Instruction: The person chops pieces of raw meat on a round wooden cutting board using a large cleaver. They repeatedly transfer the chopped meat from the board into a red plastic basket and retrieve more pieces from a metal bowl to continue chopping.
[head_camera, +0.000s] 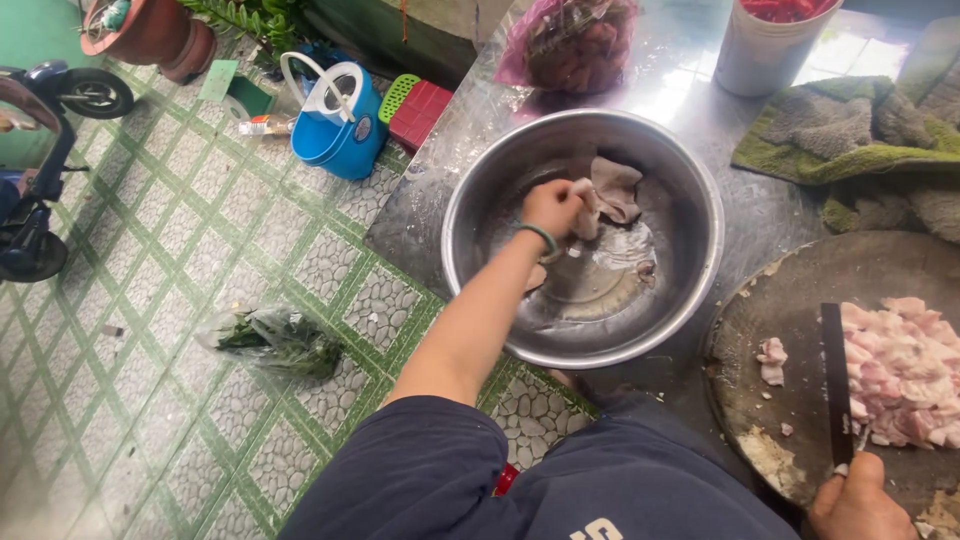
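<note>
My left hand (551, 207) reaches into a large steel bowl (470, 190) and grips a pale piece of raw meat (607, 194) lying against the bowl's far side. A green band circles that wrist. My right hand (860, 503) sits at the bottom right edge, closed around the handle of a cleaver (834, 382) whose blade rests flat on a round dark chopping board (800, 290). A heap of chopped pink meat (905, 370) lies on the board right of the blade, with a small separate piece (771, 360) to its left.
A pink bag of meat (568, 42) and a white bucket (765, 48) stand at the back of the steel counter (420, 215). A green towel (850, 125) lies at right. On the tiled floor: blue bucket (335, 125), bag of greens (275, 340), scooter (40, 150).
</note>
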